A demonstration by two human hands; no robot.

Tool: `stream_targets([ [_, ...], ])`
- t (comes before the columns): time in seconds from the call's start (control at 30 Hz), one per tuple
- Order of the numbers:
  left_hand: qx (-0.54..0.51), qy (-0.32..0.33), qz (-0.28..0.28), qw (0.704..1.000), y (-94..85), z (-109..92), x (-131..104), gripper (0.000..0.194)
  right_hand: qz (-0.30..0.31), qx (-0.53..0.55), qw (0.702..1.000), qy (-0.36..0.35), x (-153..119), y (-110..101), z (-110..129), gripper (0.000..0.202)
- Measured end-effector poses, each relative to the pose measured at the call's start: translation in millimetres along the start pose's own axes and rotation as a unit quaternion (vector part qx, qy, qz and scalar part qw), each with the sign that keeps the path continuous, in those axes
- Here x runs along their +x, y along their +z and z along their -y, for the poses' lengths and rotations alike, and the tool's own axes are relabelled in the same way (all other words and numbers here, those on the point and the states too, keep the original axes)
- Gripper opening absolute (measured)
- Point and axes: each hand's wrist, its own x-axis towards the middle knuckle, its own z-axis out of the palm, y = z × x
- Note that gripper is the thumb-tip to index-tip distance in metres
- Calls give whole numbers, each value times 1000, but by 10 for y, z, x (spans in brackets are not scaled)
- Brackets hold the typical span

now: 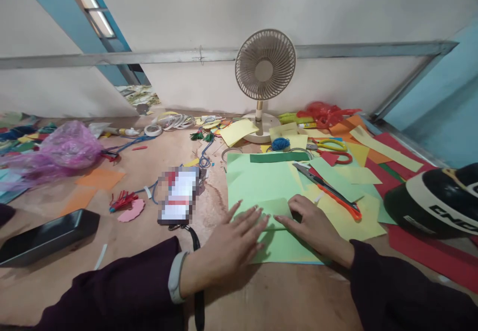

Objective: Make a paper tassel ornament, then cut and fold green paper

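Note:
My left hand lies flat with its fingers spread over a small light green paper piece. The piece rests on a larger light green sheet on the table. At its right end is my right hand, fingers curled and thumb reaching toward the left fingertips, closed at the paper's edge. An orange and black box cutter lies just beyond my right hand. A dark green paper strip crosses the top of the sheet.
A small fan stands at the back. Scissors, blue yarn and a black-and-white cap are at the right. A phone, black case, pink plastic bag and tape roll lie left.

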Motion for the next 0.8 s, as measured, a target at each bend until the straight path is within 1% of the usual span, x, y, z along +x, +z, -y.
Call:
stream_targets([
  [0.03, -1, 2, 29, 1000, -1, -54, 0, 53, 4, -2, 1000, 6, 1, 2, 4, 35],
  [0.1, -8, 4, 65, 998, 7, -122, 3, 69, 5, -5, 1000, 16, -2, 6, 11, 34],
  [0.13, -13, 4, 76, 997, 17, -133, 3, 75, 3, -7, 1000, 20, -4, 9, 13, 34],
  [0.2, -26, 2, 85, 996, 43, -119, -1, 80, 1, -8, 1000, 23, -7, 17, 11, 34],
  [0.33, -57, -6, 81, 995, 75, -52, -24, 81, -6, -13, 1000, 18, -2, 35, -6, 32],
  [0.6, -98, -11, 88, 991, 51, -10, -11, 78, -19, -17, 1000, -2, 11, 42, -26, 31],
  [0.8, -108, -16, 96, 989, 32, 8, 2, 76, -11, -10, 1000, 12, 7, 53, -36, 31],
])
